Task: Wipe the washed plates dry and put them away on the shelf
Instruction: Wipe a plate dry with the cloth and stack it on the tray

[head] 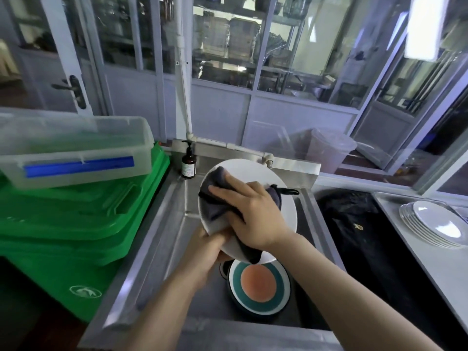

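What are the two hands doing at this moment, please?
Left hand: grips the lower edge of the white plate, holding it over the sink.
Right hand: fingers straight, pressing the dark cloth against the plate.

clear plastic bin [76, 148] with a blue handle sat on stacked green crates [83, 219], brown pump bottle [188, 162] stood at the sink's [162, 224] back corner, black bag [354, 219] lay to the right

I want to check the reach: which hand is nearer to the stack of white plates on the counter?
The right hand. It presses a dark cloth on the held white plate, on the side toward the stack of white plates. The left hand grips that plate's lower edge, farther away.
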{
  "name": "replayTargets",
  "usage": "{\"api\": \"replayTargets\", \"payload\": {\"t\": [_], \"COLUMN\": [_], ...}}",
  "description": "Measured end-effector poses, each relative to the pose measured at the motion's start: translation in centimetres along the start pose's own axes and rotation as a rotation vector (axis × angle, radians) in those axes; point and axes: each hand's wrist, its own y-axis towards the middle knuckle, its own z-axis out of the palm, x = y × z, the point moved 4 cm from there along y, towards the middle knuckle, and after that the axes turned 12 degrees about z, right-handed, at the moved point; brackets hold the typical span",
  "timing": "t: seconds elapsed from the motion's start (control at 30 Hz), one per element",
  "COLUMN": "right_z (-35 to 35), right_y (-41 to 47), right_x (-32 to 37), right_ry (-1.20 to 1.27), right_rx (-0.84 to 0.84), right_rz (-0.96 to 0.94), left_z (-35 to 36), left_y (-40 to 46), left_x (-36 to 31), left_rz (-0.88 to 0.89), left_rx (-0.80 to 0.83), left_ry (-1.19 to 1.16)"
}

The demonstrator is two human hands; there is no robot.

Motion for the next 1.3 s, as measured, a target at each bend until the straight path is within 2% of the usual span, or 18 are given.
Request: {"api": "replayTargets", "payload": {"t": [0.13, 0.27, 0.53, 0.73, 0.9, 1.0, 1.1, 1.23, 1.3], "right_z": [0.6, 1.0, 2.4, 1.5, 0.8, 0.8, 1.4, 1.5, 1.7], "right_y": [-0.4, -0.8, -3.3, -4.3, -3.9, -3.8, -3.6, -3.1, -3.0], "right_x": [0.4, 0.7, 1.1, -1.9, -5.7, -6.8, -7.0, -6.3, -5.9], "right_ry": [0.034, -0.064, -0.227, -0.269, -0.255, -0.115, 0.109, 0.581, 0.883], "right_rx": [0.082, 0.148, 0.171, 0.112, 0.094, -0.012, -0.096, -0.199, -0.204], "right_rz": [-0.012, -0.064, -0.241, -0.199, 0.082, 0.221, 0.358, 0.519, 0.641], "left_z": [-1.1, -2.2, -2.9, -4.6, -5.5, -4.8, -3.9, -1.9, -0.7], "left_y": [-0.4, -0.9, -0.9, -1.1, -1.5, -2.0, -2.5, -2.8, -2.6], "left_x": [-0.5, -0.8, 0.4, 0.1, -0.3, -0.6, -1.3, -3.2, -4.1], "left_rz": [0.011, 0.023, -0.119, -0.005, 0.038, 0.027, 0.100, 0.275, 0.374], "left_rx": [0.057, 0.098, -0.111, -0.197, -0.248, -0.232, -0.184, -0.083, -0.005], "left_ry": [-0.033, -0.159, -0.499, -0.327, -0.153, -0.031, 0.198, 0.415, 0.635]}}
